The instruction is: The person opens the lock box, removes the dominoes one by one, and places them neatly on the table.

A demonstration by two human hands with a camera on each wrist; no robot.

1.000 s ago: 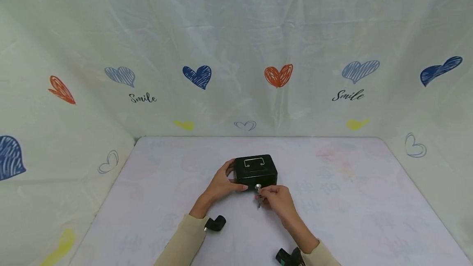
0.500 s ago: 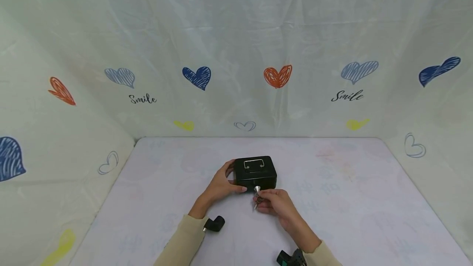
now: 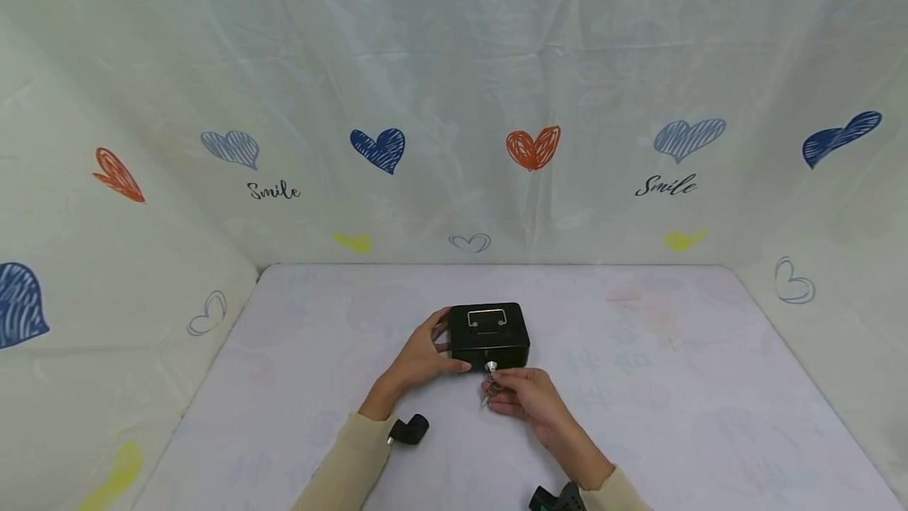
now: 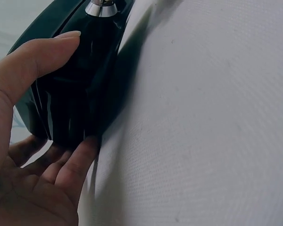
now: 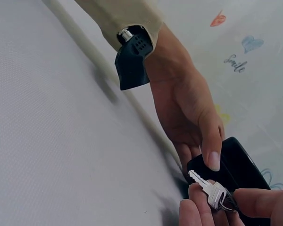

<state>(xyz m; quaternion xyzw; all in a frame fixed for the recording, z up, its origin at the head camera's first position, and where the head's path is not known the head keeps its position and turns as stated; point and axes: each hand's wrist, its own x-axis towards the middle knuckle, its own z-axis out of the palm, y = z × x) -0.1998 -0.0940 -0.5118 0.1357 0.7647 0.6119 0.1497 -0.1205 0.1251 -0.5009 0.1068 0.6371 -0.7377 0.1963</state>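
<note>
A small black cash box (image 3: 500, 352) with a folding metal handle (image 3: 487, 317) on its lid sits on the table. My left hand (image 3: 418, 357) grips its left end, thumb across the front and fingers around the side; the left wrist view shows the thumb below the silver lock (image 4: 102, 9). At the front of the box, my right hand (image 3: 534, 397) pinches a key at the lock; the fingers hide most of this key. From its ring (image 5: 228, 201) a second silver key (image 5: 214, 194) lies against the curled fingers in the right wrist view.
The white table (image 3: 660, 408) spreads out around the box. Behind it hangs a pale sheet (image 3: 454, 101) printed with hearts and "Smile". Black wrist cameras stick out by the left sleeve (image 3: 347, 460) and the right sleeve (image 3: 615, 491).
Both the box and my right hand have shifted slightly toward me and a little left. The loose key has swung at the ring. My left hand keeps its grip.
</note>
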